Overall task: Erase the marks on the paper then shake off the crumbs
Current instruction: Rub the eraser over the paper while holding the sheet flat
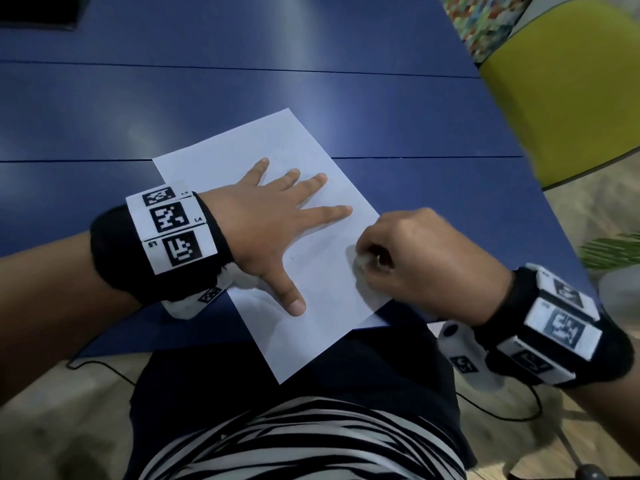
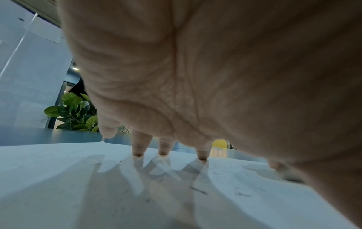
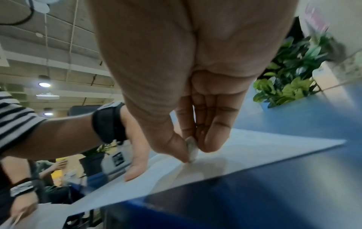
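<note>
A white sheet of paper [image 1: 284,147] lies askew on the blue table [image 1: 242,88], its near corner hanging over the table's front edge. My left hand [image 1: 277,216] lies flat on the sheet with fingers spread, pressing it down; the fingertips [image 2: 163,152] touch the paper [image 2: 58,178] in the left wrist view. My right hand [image 1: 408,258] pinches a small white eraser [image 3: 191,149] between thumb and fingers, its tip on the paper [image 3: 264,144] near the right edge. Faint pencil marks [image 2: 198,190] and specks show on the sheet.
A yellow-green chair [image 1: 568,91] stands at the table's right end. A leafy plant [image 3: 290,83] sits beyond the table. Another person with a wristband [image 3: 21,188] is at the lower left of the right wrist view. A cable [image 1: 502,407] runs below my right wrist.
</note>
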A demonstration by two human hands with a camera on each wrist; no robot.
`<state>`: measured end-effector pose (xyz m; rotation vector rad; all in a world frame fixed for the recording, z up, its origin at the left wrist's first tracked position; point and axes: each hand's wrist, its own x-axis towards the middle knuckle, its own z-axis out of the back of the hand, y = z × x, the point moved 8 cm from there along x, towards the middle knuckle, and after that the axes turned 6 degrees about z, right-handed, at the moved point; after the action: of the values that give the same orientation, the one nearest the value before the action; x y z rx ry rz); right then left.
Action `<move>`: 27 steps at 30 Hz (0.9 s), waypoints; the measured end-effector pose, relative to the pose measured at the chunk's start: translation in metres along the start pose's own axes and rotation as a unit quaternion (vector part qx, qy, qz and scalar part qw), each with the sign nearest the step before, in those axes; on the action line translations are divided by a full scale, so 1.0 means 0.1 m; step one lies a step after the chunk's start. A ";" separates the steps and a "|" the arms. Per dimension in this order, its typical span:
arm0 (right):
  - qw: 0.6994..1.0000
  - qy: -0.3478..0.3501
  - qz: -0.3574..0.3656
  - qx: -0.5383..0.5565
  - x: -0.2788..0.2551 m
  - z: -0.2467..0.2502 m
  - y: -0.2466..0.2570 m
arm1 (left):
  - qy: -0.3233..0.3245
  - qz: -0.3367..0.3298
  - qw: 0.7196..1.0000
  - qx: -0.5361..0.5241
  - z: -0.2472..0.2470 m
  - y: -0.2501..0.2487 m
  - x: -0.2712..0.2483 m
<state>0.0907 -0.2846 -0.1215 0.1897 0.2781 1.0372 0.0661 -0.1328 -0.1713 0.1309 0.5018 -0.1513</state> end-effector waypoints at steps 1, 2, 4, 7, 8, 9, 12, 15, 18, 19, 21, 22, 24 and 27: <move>1.000 0.017 0.015 0.005 -0.03 -0.06 0.10 | -0.001 0.000 1.000 0.002 0.00 0.00 0.00; 0.999 0.036 0.023 0.012 -0.07 -0.11 0.16 | 0.000 0.000 1.000 0.002 0.01 0.00 0.00; 0.999 0.046 0.011 0.014 -0.09 -0.09 0.10 | 0.001 0.002 1.000 0.006 0.01 0.00 0.00; 0.999 -0.002 -0.044 0.016 -0.07 0.06 -0.18 | 0.000 0.005 1.000 0.009 0.02 -0.01 0.00; 0.999 -0.011 -0.048 0.012 -0.08 0.07 -0.19 | 0.000 0.006 1.000 0.008 0.02 -0.01 0.00; 0.999 -0.013 -0.040 0.005 -0.08 0.05 -0.13 | 0.000 0.007 1.000 0.007 0.02 -0.01 0.00; 0.999 0.037 0.010 0.010 -0.12 -0.13 0.18 | -0.001 0.008 1.000 0.004 0.02 -0.02 0.00; 0.999 0.036 -0.023 0.011 -0.07 -0.05 0.01 | -0.001 0.007 1.000 0.000 0.02 0.00 0.00; 0.999 -0.005 -0.042 -0.003 -0.04 0.04 -0.11 | -0.002 0.010 1.000 -0.002 0.01 0.01 0.00; 1.000 0.005 -0.023 -0.017 -0.02 0.01 0.00 | -0.001 0.012 1.000 -0.004 0.00 0.02 -0.01; 0.999 0.044 0.022 -0.020 0.02 -0.11 0.26 | -0.001 0.014 1.000 -0.005 0.00 0.01 -0.01; 0.998 0.058 0.026 -0.020 0.06 -0.14 0.29 | -0.002 0.014 1.000 -0.004 0.01 0.01 -0.01; 0.999 0.044 0.009 -0.020 0.16 -0.07 0.17 | -0.003 0.014 1.000 0.001 0.01 0.01 -0.01; 1.000 0.022 -0.007 -0.007 0.17 0.00 -0.01 | 0.000 0.016 1.000 0.005 0.00 0.00 -0.02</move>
<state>0.0997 -0.2706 -0.1243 0.1534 0.3113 1.0301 0.0642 -0.1322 -0.1705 0.1494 0.4988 -0.1229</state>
